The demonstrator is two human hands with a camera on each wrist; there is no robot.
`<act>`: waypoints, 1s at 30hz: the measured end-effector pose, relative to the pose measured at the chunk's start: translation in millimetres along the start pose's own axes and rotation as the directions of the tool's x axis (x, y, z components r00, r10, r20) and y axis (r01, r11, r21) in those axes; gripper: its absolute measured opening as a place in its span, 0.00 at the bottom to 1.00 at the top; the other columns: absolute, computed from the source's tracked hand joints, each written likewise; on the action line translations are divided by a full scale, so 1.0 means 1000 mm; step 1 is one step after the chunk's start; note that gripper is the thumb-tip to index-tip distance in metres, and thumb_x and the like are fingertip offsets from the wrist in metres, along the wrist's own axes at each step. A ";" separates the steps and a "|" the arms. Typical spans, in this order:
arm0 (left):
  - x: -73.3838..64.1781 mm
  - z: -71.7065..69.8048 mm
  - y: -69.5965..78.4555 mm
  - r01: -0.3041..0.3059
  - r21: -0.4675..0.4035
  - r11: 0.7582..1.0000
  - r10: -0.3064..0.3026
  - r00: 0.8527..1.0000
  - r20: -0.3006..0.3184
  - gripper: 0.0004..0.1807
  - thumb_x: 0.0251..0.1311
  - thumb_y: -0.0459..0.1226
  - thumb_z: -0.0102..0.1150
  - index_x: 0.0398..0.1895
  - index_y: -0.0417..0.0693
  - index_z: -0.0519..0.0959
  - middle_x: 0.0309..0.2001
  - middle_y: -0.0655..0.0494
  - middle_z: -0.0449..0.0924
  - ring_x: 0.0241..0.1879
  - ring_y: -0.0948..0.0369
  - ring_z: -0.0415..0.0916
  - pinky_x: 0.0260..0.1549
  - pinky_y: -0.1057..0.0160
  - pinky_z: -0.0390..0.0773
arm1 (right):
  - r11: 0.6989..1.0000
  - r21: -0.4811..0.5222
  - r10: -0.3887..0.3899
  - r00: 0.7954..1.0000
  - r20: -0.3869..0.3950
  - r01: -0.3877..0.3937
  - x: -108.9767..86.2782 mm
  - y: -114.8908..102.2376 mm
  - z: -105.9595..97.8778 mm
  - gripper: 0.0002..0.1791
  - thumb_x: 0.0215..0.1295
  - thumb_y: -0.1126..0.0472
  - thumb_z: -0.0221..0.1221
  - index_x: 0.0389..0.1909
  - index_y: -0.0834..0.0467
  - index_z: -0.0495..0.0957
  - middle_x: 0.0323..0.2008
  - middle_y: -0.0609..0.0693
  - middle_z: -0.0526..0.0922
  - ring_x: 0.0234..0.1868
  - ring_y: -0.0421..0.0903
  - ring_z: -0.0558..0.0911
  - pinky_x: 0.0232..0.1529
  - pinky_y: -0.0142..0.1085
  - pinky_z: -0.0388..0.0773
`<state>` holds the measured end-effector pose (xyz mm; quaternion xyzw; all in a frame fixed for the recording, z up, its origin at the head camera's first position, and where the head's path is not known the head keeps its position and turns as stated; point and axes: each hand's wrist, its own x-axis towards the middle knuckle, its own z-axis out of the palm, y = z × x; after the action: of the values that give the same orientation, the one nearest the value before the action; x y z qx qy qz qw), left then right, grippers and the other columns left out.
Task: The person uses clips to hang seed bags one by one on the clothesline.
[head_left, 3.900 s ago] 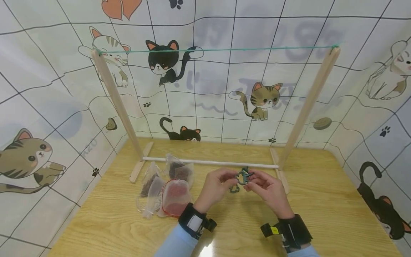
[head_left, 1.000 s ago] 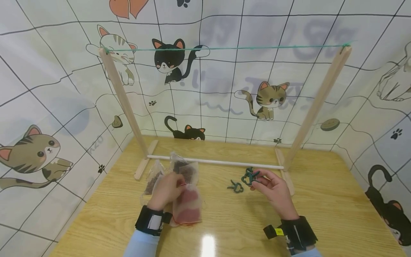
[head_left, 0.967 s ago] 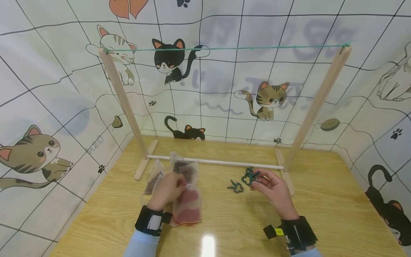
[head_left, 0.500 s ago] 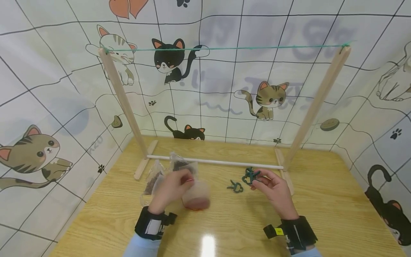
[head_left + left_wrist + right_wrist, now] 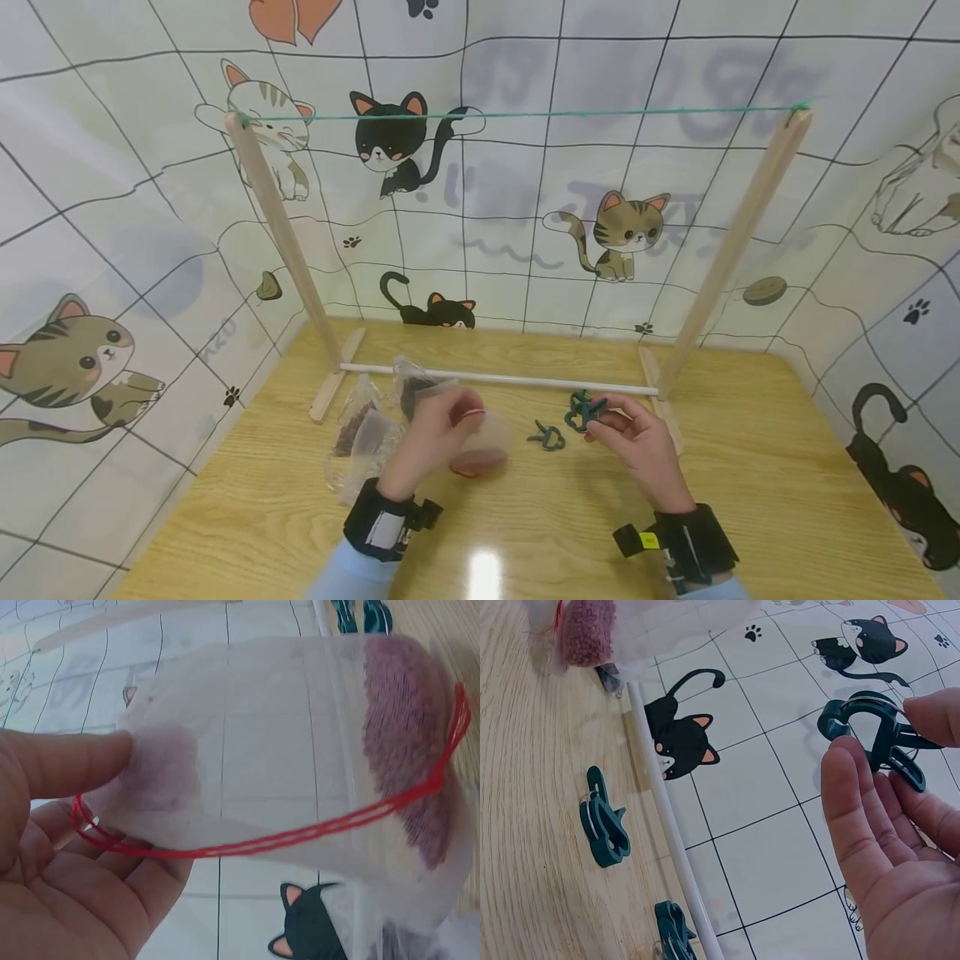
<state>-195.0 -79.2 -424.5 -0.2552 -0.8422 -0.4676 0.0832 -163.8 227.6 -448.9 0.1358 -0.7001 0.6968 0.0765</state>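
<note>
My left hand [image 5: 431, 437] pinches the top of a sheer drawstring bag [image 5: 262, 735] between thumb and fingers. Its red cord [image 5: 300, 832] loops down the side, and small reddish-pink granules [image 5: 405, 735] fill the bottom. In the head view the bag hangs in front of the other bags, partly covered by the hand. My right hand [image 5: 637, 442] holds a dark green plastic spring clip [image 5: 874, 731] with a wire ring, gripped by thumb and fingers at its handle end. Two similar green clips lie on the table: one nearer [image 5: 604, 821] and one by the white rod [image 5: 673, 934].
Several sheer bags, one pale [image 5: 371, 442] and others with dark contents [image 5: 416, 392], lie at the left. Behind stands a wooden frame with a left post [image 5: 281, 233], a right post [image 5: 738, 242], a green string [image 5: 525, 115] between their tops and a white rod [image 5: 525, 379] low down.
Earlier both hands were at the green clips. The left hand then went to the bags, took the red-corded one and has carried it rightward. The right hand stays put with its clip.
</note>
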 end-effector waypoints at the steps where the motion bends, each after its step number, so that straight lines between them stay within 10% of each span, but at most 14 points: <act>1: 0.002 0.003 0.001 0.001 -0.003 1.000 -0.001 1.000 0.000 0.04 0.66 0.29 0.65 0.41 0.44 0.82 0.37 0.55 0.85 0.36 0.61 0.79 0.39 0.63 0.81 | 1.000 0.004 -0.002 1.000 0.001 0.002 0.000 0.000 0.000 0.18 0.69 0.72 0.63 0.56 0.74 0.73 0.42 0.53 0.85 0.39 0.43 0.87 0.44 0.35 0.86; 30: 0.080 0.034 0.053 -0.082 -0.108 0.991 0.088 0.995 0.053 0.06 0.69 0.31 0.62 0.45 0.42 0.85 0.41 0.51 0.88 0.33 0.63 0.77 0.34 0.68 0.76 | 0.997 0.061 -0.043 0.992 -0.116 0.050 0.004 -0.016 -0.030 0.15 0.70 0.76 0.60 0.55 0.71 0.73 0.42 0.48 0.84 0.40 0.40 0.87 0.44 0.33 0.85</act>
<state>-233.2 0.5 -373.6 -0.3086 -0.8065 -0.5001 0.0650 -165.4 257.4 -431.7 0.1142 -0.6685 0.7236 0.1284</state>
